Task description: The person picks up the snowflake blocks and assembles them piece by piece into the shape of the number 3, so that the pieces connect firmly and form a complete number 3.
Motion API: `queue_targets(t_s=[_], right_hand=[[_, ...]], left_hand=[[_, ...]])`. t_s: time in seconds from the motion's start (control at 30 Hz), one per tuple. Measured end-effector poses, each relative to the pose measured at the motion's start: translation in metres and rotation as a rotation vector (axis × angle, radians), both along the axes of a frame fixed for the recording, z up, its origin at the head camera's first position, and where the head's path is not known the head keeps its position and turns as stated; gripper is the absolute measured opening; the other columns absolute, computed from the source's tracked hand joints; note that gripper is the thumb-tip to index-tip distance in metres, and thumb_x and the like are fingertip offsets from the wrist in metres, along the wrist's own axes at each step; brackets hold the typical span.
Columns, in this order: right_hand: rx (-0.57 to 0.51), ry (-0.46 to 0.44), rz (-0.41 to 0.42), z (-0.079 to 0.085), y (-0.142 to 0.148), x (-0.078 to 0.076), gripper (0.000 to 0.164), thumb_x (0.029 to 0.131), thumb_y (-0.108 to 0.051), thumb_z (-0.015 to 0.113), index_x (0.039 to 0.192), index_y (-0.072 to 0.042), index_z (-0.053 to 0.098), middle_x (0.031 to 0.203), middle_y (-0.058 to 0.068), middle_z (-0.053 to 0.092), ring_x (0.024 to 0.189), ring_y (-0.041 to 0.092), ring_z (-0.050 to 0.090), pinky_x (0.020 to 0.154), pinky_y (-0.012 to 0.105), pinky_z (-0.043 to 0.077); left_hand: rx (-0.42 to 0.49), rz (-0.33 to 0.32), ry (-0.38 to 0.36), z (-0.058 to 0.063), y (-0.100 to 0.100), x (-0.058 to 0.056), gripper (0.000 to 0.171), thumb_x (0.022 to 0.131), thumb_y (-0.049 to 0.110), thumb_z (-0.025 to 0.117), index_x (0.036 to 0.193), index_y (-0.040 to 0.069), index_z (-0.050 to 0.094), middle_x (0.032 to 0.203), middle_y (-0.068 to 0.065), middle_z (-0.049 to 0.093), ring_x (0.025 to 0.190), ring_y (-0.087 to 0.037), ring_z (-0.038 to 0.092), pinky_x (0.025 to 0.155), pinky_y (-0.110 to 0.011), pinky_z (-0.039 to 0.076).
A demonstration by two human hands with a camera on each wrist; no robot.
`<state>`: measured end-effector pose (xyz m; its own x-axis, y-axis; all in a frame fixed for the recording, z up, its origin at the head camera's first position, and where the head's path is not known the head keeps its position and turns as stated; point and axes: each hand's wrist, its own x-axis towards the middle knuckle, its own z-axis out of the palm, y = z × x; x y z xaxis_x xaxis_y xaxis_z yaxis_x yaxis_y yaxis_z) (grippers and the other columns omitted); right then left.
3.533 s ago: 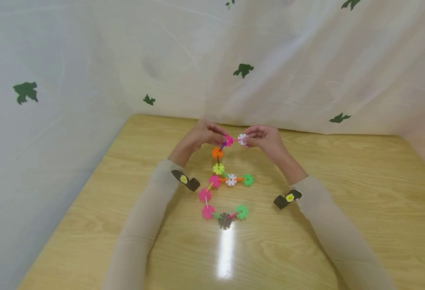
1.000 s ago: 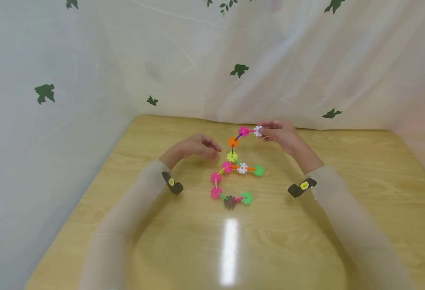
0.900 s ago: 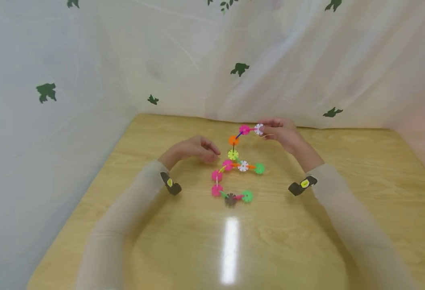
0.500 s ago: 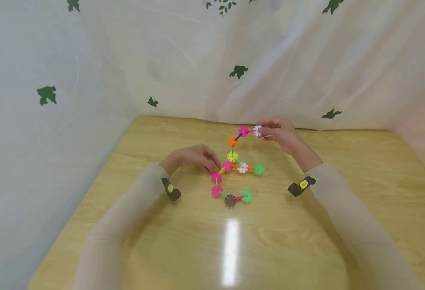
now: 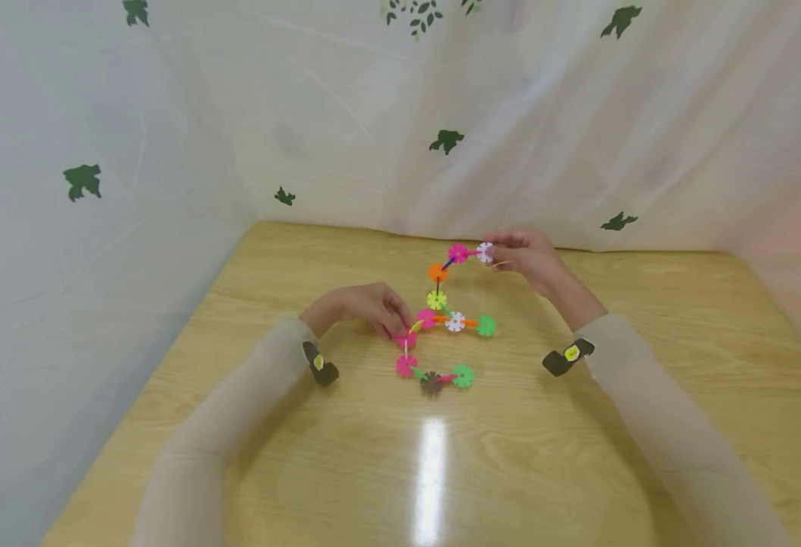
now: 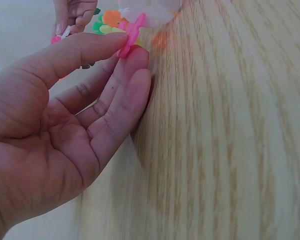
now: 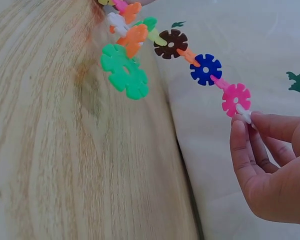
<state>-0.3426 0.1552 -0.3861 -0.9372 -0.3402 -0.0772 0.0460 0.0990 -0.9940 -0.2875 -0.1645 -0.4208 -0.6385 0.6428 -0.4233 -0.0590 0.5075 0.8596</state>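
Left hand [image 5: 362,308] moved down to chain [image 5: 437,298], pinching pink disc [image 6: 131,31]; right hand [image 5: 527,258] pinches white end disc [image 5: 485,253].

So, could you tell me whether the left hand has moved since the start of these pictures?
Yes. The left hand has left the chain's far end, come nearer along the table, and now pinches a pink disc mid-chain.
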Motion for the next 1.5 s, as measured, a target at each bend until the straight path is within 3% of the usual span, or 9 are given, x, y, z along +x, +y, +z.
queue_targets(t_s=[0.13,0.27,0.53,0.9,1.13,1.4,1.5], right_hand=[[-0.026,-0.014,0.01,-0.003,0.002,0.001,0.024,0.099,-0.003,0.065,0.122,0.002,0.065,0.097,-0.003,0.072,0.085,0.012,0.07,0.08,0.026,0.062],[-0.012,-0.018,0.023,-0.003,0.005,0.001,0.02,0.099,-0.003,0.063,0.119,-0.003,0.067,0.097,-0.004,0.071,0.086,0.012,0.07,0.083,0.028,0.062],[0.101,0.03,0.074,-0.005,0.022,-0.003,0.036,0.1,-0.007,0.063,0.134,0.006,0.056,0.098,-0.007,0.071,0.09,0.011,0.071,0.088,0.03,0.062],[0.298,0.059,0.128,-0.016,0.051,-0.003,0.05,0.099,-0.013,0.067,0.142,0.008,0.051,0.099,-0.011,0.071,0.093,0.007,0.072,0.085,0.03,0.062],[0.379,0.043,0.184,-0.022,0.068,0.003,0.051,0.094,-0.013,0.073,0.139,0.005,0.056,0.1,-0.006,0.072,0.093,0.008,0.071,0.085,0.028,0.061],[0.515,0.061,0.269,-0.026,0.077,0.014,0.049,0.09,-0.011,0.078,0.134,0.004,0.062,0.117,0.017,0.073,0.094,0.007,0.069,0.081,0.026,0.061],[0.541,0.051,0.294,-0.027,0.078,0.019,0.05,0.089,-0.012,0.079,0.132,0.004,0.061,0.113,0.016,0.074,0.09,0.009,0.068,0.075,0.026,0.059]], left_hand=[[-0.003,-0.04,-0.019,-0.002,0.0,0.0,0.025,0.091,0.0,0.069,0.115,-0.006,0.068,0.098,-0.002,0.075,0.084,-0.012,0.072,0.081,-0.03,0.063],[-0.008,-0.054,-0.039,-0.003,0.001,-0.001,0.024,0.091,0.0,0.067,0.115,-0.007,0.067,0.097,-0.002,0.075,0.083,-0.012,0.071,0.08,-0.029,0.063],[0.009,-0.021,-0.023,0.001,-0.001,-0.007,0.031,0.093,-0.001,0.063,0.122,-0.01,0.064,0.102,-0.008,0.075,0.086,-0.014,0.073,0.086,-0.034,0.063],[0.078,0.081,0.009,0.0,-0.007,-0.019,0.034,0.096,0.001,0.063,0.129,-0.01,0.061,0.117,-0.016,0.073,0.097,-0.016,0.072,0.095,-0.037,0.06],[0.091,0.148,0.024,-0.003,-0.005,-0.031,0.034,0.096,-0.001,0.063,0.128,-0.013,0.061,0.115,-0.018,0.074,0.091,-0.014,0.073,0.093,-0.036,0.061],[0.048,0.172,0.057,0.0,-0.001,-0.047,0.033,0.095,-0.001,0.064,0.126,-0.013,0.063,0.1,-0.006,0.076,0.083,-0.009,0.071,0.088,-0.032,0.062],[0.028,0.171,0.081,0.001,0.003,-0.054,0.033,0.094,0.0,0.064,0.125,-0.011,0.065,0.096,-0.003,0.076,0.081,-0.009,0.07,0.085,-0.03,0.062]])
